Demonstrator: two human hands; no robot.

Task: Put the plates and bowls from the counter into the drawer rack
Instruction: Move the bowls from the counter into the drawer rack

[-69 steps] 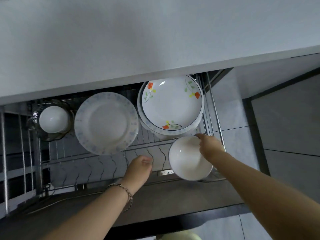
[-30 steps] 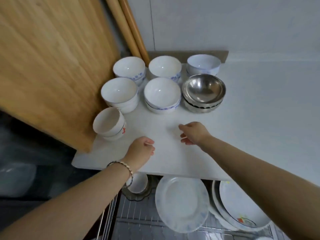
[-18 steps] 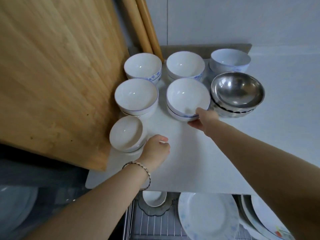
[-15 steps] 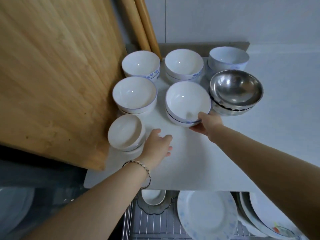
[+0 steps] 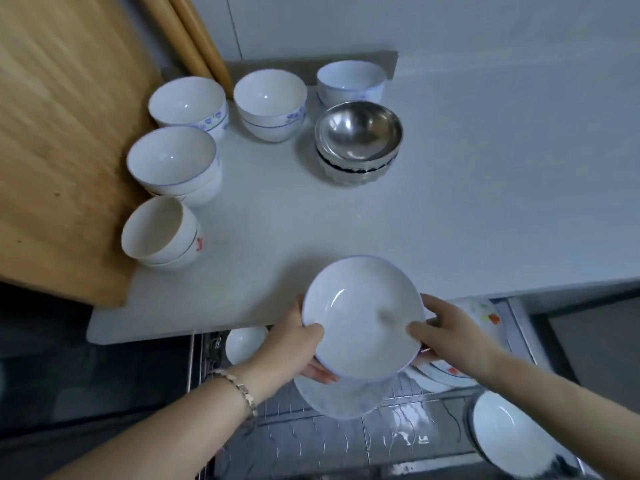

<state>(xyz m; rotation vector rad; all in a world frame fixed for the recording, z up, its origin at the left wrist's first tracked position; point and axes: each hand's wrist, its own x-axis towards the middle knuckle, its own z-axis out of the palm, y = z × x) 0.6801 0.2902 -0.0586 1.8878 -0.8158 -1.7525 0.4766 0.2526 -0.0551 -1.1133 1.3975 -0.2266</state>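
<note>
Fingers (image 5: pixel 420 331) of both hands clamp one white bowl (image 5: pixel 362 317), held over the counter (image 5: pixel 450 216) edge, above the rack (image 5: pixel 346 434).

Left hand (image 5: pixel 294 348): thumb on the bowl's near-left rim, other fingers curled under its base. Right hand (image 5: pixel 453 336): thumb over the right rim, fingers underneath, mostly hidden. Bowl sits between the two hands, mouth tilted toward camera, clear of the counter. Task partly done, I judge: below the counter edge the rack already holds a pale plate (image 5: pixel 341 398), flowered plates (image 5: pixel 483 311), a small bowl (image 5: pixel 246 344) and another bowl (image 5: pixel 512 434) at far right. Left on the counter: five white bowl stacks (image 5: pixel 173 161) toward the back left, plus steel bowls (image 5: pixel 358 136) behind the held bowl. No plates visible on the counter.
</note>
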